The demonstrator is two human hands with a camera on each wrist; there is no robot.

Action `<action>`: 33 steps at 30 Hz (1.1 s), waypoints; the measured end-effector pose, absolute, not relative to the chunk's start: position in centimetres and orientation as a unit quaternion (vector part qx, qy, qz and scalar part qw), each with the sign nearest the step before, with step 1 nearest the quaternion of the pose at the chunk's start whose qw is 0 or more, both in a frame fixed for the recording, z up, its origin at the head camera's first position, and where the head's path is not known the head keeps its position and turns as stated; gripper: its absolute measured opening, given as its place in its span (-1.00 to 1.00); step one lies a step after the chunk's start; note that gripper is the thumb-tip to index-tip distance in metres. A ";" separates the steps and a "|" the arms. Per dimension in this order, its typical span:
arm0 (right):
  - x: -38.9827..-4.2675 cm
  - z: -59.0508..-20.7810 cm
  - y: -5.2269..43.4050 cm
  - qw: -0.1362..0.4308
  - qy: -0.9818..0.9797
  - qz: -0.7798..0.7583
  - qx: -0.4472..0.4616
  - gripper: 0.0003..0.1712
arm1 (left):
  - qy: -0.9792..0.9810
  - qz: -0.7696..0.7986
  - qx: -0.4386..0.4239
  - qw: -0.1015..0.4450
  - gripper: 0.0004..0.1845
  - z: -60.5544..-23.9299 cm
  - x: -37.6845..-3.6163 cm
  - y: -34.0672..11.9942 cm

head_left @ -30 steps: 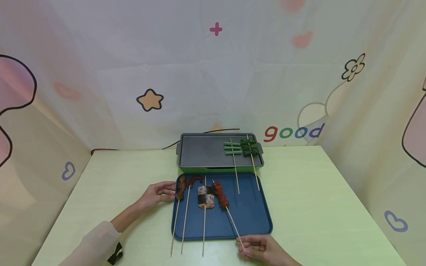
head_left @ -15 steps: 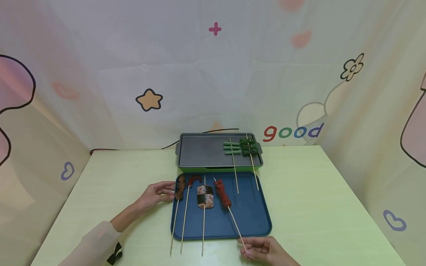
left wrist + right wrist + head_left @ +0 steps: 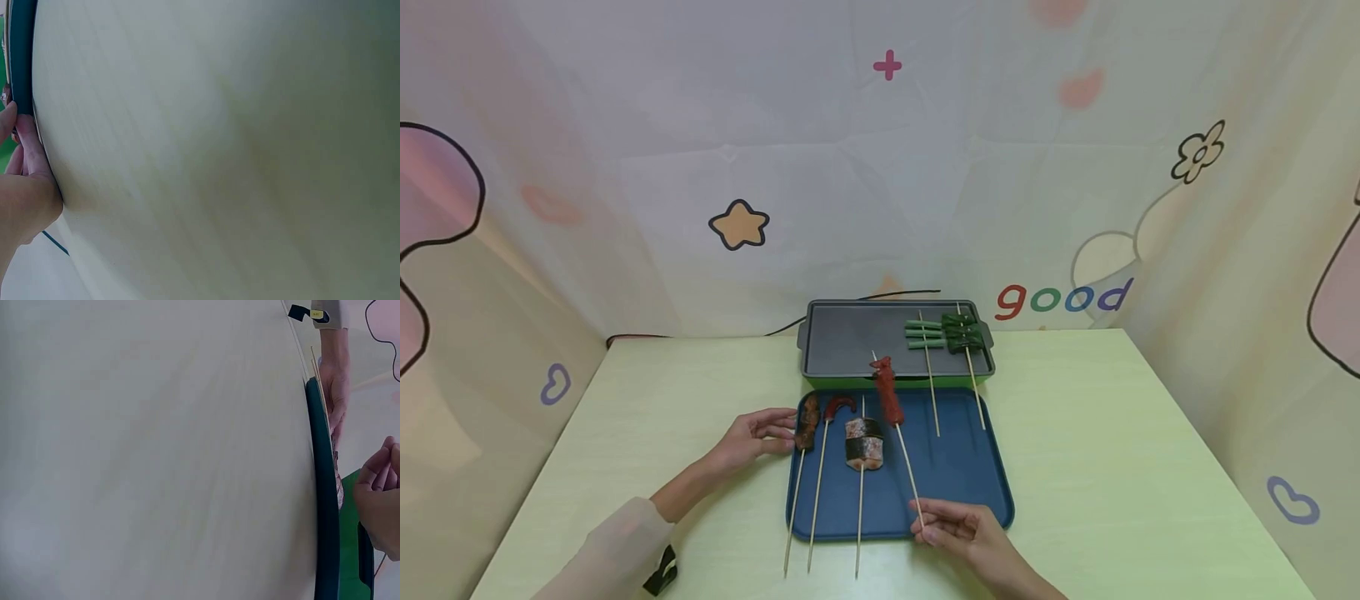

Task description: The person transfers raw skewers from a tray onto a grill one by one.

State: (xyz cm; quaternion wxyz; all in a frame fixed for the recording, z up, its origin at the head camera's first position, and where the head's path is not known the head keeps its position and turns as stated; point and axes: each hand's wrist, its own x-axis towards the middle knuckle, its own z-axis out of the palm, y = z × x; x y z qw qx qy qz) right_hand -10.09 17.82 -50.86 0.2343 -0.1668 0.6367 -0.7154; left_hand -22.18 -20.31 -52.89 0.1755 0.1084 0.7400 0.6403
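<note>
My right hand (image 3: 942, 527) pinches the near end of a red sausage skewer (image 3: 887, 390), lifted and angled over the blue tray (image 3: 958, 487) with its tip toward the grey grill plate (image 3: 857, 337). Fingers of the same hand (image 3: 381, 487) curl beside the tray's edge (image 3: 324, 506) in the right wrist view. My left hand (image 3: 758, 435) rests with relaxed fingers against the tray's left rim (image 3: 22, 56). On the tray lie a dark meat skewer (image 3: 807, 422), a red curled skewer (image 3: 837, 406) and a salmon-and-seaweed skewer (image 3: 864, 442). Two green vegetable skewers (image 3: 951, 333) lie on the grill.
The pale green table (image 3: 1112, 433) is enclosed by a printed fabric backdrop on three sides. A black cable (image 3: 715, 333) runs from the grill along the back edge. A dark clip (image 3: 658, 575) sits on my left sleeve.
My right hand has moved forward over the tray's near edge and lifted the sausage skewer, which now points up toward the grill. The left hand has stayed put.
</note>
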 end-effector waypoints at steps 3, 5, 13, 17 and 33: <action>-10.7 -50.5 16.7 0.232 0.647 -0.716 -0.124 -0.36 | 0.738 0.642 0.110 0.175 -0.36 -52.9 -22.2 -20.4; -11.1 -50.3 16.0 0.228 0.652 -0.716 -0.103 -0.36 | 0.738 0.642 0.109 0.177 -0.36 -52.9 -22.1 -20.4; -13.8 -48.4 14.0 0.207 0.667 -0.714 -0.052 -0.41 | 0.739 0.641 0.109 0.176 -0.35 -53.0 -22.1 -20.5; -15.2 -47.4 13.6 0.202 0.667 -0.716 -0.040 -0.42 | 0.741 0.639 0.111 0.173 -0.36 -52.9 -22.2 -20.4; -18.3 -46.5 11.5 0.173 0.602 -0.776 0.071 -0.50 | 0.743 0.638 0.115 0.168 -0.37 -52.9 -22.3 -20.4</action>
